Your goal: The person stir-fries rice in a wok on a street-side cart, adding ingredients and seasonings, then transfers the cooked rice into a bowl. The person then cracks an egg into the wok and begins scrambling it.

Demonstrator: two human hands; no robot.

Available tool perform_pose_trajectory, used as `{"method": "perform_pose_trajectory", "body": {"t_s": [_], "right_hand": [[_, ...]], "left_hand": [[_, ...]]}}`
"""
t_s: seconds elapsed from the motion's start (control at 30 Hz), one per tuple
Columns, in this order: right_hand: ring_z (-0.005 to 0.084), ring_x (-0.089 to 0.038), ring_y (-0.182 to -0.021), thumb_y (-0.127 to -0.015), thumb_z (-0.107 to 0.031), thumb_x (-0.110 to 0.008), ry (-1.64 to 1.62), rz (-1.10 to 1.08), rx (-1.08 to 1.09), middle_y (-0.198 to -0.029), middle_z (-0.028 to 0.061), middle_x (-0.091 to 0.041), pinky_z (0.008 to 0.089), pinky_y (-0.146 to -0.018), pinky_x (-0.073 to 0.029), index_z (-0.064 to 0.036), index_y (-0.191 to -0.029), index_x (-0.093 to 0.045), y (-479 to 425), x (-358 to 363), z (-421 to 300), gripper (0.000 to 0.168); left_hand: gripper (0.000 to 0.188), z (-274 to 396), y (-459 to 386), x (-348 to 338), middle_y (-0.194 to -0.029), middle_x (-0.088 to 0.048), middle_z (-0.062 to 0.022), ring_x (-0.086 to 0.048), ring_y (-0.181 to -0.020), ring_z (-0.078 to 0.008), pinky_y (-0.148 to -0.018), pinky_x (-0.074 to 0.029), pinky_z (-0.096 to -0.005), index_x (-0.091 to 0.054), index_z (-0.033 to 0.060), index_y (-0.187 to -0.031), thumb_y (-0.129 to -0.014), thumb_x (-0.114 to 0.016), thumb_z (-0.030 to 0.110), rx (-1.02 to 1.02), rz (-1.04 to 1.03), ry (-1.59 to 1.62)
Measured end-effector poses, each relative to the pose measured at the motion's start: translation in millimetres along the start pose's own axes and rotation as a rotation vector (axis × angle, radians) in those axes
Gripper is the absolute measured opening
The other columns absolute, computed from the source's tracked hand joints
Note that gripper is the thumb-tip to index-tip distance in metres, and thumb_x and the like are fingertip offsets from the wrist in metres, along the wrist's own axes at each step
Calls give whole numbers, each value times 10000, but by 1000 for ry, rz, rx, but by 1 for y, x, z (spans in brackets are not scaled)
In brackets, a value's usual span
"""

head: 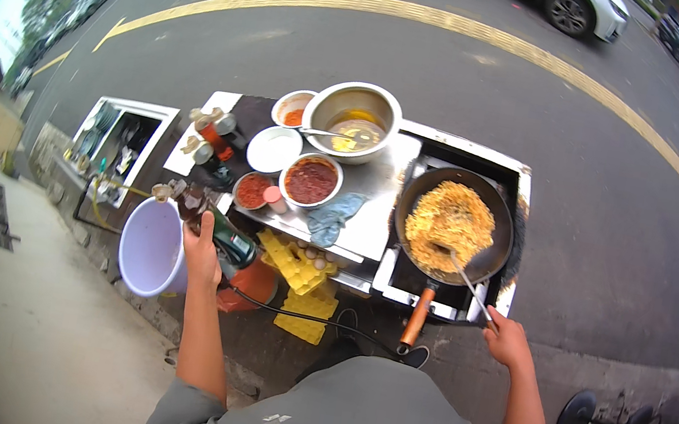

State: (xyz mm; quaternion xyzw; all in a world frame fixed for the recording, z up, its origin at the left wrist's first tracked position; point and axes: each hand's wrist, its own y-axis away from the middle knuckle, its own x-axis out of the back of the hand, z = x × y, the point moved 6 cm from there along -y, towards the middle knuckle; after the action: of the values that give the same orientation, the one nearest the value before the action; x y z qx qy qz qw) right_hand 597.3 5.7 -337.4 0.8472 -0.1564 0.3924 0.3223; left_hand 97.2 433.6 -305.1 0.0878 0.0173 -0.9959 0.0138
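Observation:
My left hand [204,251] grips a dark green glass bottle [234,244] tilted above a lavender bucket. In my right hand [505,341] is the handle of a metal spatula [473,291], its head resting in yellow fried food, apparently rice or noodles [449,222]. That food fills much of a dark frying pan [501,246] with a wooden handle [418,318], set on the stove. Left of the pan stand a large steel pot of yellowish liquid [352,121], a bowl of dark red sauce [311,181], a bowl of red chilli [253,191] and a white bowl [274,150]. A blue cloth [334,218] lies near them.
Several bottles [214,138] crowd the counter's left end. Below are the lavender bucket [151,248], an orange container [248,290] and yellow egg trays [306,315]. A black hose [321,320] crosses near my feet. A white car [573,5] is on the road beyond.

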Motion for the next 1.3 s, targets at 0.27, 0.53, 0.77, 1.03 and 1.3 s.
{"method": "perform_pose_trajectory", "body": {"t_s": [0.27, 0.53, 0.77, 1.03, 1.3], "right_hand": [[429, -683, -934, -879, -99, -637, 54, 284, 32, -991, 254, -702, 464, -824, -534, -65, -1424, -549, -99, -47, -28, 553], [377, -671, -832, -816, -115, -667, 185, -8, -18, -888, 203, -696, 440, -792, -531, -83, -1356, -613, -12, 11, -68, 544], [411, -664, -935, -904, -150, -622, 327, 307, 1, -1019, 220, -691, 507, -840, -539, -85, -1436, -511, -96, -14, -58, 547], [403, -688, -959, -897, -130, -579, 482, -171, -20, -972, 213, -716, 512, -840, -545, -99, -1391, -569, -16, 24, -73, 495], [398, -677, -992, -890, -85, -567, 462, 169, 105, -1044, 237, -702, 506, -829, -559, -59, -1373, -547, -83, 16, 18, 484]], "left_hand": [[633, 1, -173, 100, -1211, -616, -82, -604, -1083, -187, -979, -462, -328, -496, 31, -1312, -804, -862, 124, -261, 348, -265], [642, -117, -298, 95, -1280, -610, -85, -606, -1136, -193, -1001, -468, -344, -456, 22, -1390, -841, -789, 16, -205, 152, -260], [570, -151, -337, 122, -1345, -587, -119, -586, -1186, -221, -1014, -453, -365, -432, 38, -1439, -925, -678, 22, -74, 25, -533], [438, -141, -113, 84, -1112, -565, -80, -591, -979, -195, -912, -508, -328, -448, 16, -1317, -904, -584, -43, -59, 404, -262], [360, -201, 315, -226, -960, -647, -50, -614, -756, -191, -697, -540, -324, -544, 106, -1210, -989, -667, 361, 1206, -783, -24]]}}
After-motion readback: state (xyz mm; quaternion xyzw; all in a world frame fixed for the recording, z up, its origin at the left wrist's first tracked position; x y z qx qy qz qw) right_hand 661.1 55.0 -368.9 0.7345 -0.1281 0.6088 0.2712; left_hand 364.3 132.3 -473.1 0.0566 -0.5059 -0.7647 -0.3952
